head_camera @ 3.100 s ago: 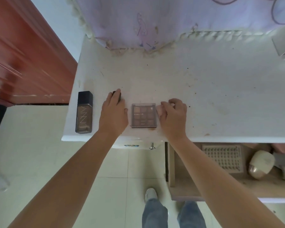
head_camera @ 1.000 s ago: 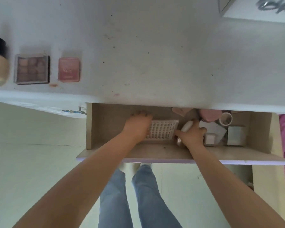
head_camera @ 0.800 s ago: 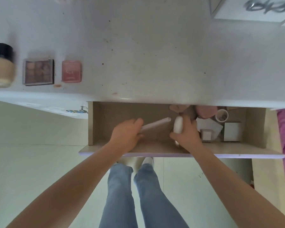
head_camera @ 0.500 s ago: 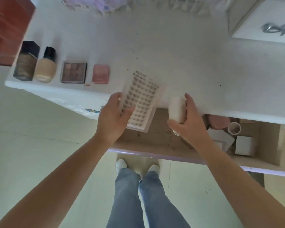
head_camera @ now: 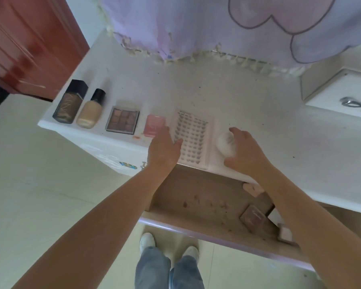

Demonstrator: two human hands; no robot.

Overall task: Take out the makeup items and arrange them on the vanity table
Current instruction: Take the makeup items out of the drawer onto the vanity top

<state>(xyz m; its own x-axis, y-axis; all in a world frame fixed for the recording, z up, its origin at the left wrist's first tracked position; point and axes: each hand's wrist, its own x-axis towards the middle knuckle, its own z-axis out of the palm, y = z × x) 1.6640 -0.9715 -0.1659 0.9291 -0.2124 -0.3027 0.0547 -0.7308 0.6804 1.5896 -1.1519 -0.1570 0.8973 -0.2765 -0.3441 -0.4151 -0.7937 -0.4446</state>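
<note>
Now left hand (head_camera: pixel 164 150) gripping clear rectangular lash tray (head_camera: pixel 193 140) on white vanity table (head_camera: pixel 269 130); right hand (head_camera: pixel 245 152), at three o'clock, clasping white rounded bottle (head_camera: pixel 225 145).

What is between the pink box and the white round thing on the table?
The clear lash tray lies between the pink compact and the white compact, with the left hand on it, in the head view.
</note>
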